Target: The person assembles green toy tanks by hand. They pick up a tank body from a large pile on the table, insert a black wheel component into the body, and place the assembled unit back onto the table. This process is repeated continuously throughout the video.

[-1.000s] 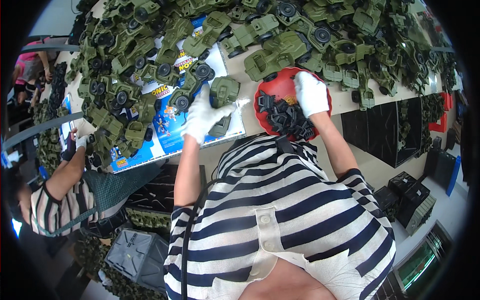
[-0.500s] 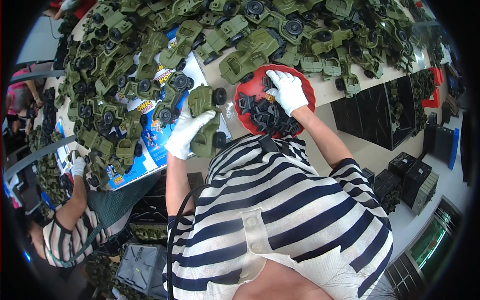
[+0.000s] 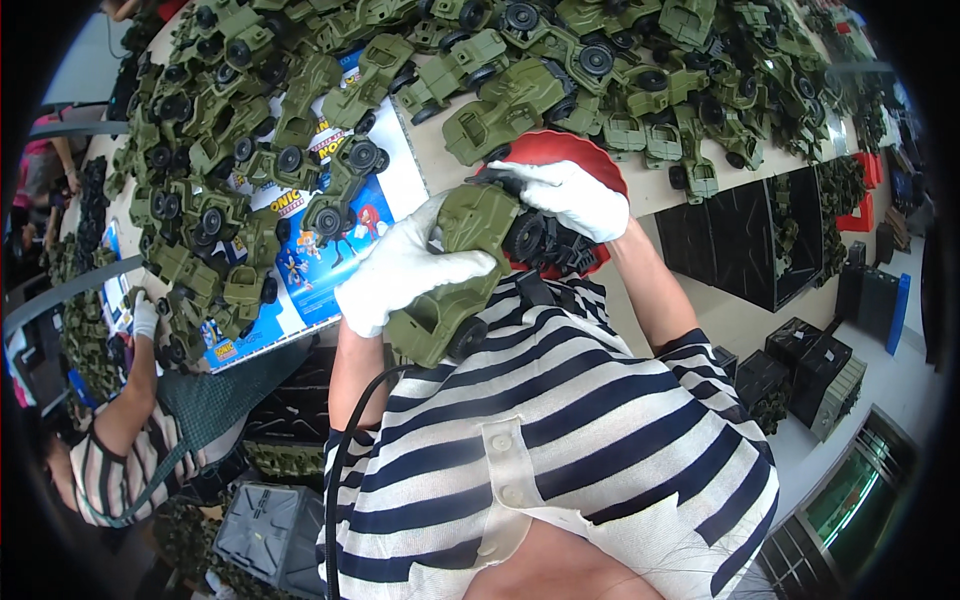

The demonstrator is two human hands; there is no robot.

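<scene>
The left hand (image 3: 400, 275), in a white glove, is wrapped around a green toy car (image 3: 476, 212), with its thumb lying across the car's body. The car is tilted, up off the table and in front of the person's tummy, and its black wheels face right. The right hand (image 3: 580, 200), in a white glove too, is close by, over the red bowl. A small dark piece (image 3: 503, 181) is at its fingertips, near the top end of the car. I cannot tell if the fingers are pinching it.

The red bowl (image 3: 592, 153) has a wavy rim and sits at the table's edge. Black plastic parts (image 3: 575, 256) are in it, partly hidden by the hand and the car.

To the left, a blue and white sheet (image 3: 404, 168) with cartoon pictures lies on the table (image 3: 448, 148). A big heap of green toy cars (image 3: 480, 125) spreads along the far side. At the far left, a co-worker's gloved hand (image 3: 145, 316) is by more green cars. Black crates (image 3: 735, 240) are on the right, below the table.
</scene>
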